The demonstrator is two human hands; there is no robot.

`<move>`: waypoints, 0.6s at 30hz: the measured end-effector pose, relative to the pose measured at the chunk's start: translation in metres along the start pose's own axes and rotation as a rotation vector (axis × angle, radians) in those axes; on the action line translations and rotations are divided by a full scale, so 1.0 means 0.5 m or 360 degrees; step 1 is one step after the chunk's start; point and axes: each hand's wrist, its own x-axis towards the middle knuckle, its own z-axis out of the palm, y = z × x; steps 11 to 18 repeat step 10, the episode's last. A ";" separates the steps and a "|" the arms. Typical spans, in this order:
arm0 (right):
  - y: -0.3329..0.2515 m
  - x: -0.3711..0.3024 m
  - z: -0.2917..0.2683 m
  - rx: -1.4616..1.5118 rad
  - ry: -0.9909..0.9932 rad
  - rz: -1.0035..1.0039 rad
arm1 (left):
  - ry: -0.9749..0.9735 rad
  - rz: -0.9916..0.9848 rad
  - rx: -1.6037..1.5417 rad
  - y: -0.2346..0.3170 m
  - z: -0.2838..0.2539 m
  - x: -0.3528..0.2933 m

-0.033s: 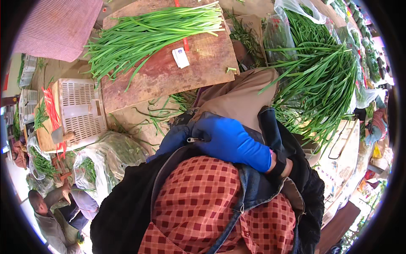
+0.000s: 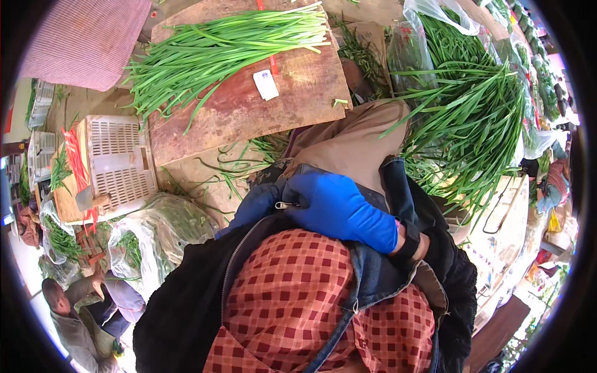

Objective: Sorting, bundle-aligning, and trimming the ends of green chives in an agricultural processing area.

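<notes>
Both of my hands wear blue gloves and meet low in front of my body, at the bottom of my black jacket (image 2: 186, 304). My right hand (image 2: 342, 208) is closed at the jacket zipper (image 2: 286, 205), whose metal pull shows beside its fingers. Close against it, my left hand (image 2: 257, 202) is also closed at the zipper's lower end; its fingertips are mostly hidden in shade. Beyond them, a bunch of long green chives (image 2: 230, 53) lies across a worn wooden board (image 2: 249, 127). A red strap (image 2: 273, 64) runs beneath the chives, and a small white label (image 2: 266, 85) rests on the board.
On the right, loose chives (image 2: 466, 124) spill from a clear plastic bag (image 2: 410, 56). A white plastic crate (image 2: 121, 155) with red ties (image 2: 76, 161) and a wooden-handled knife (image 2: 93, 200) stands left, near another plastic bag (image 2: 168, 230). Another person (image 2: 81, 329) crouches at lower left.
</notes>
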 end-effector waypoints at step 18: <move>0.019 -0.001 0.042 0.0086 0.0416 -0.0114 | -0.0160 -0.0092 0.0016 -0.009 -0.033 0.007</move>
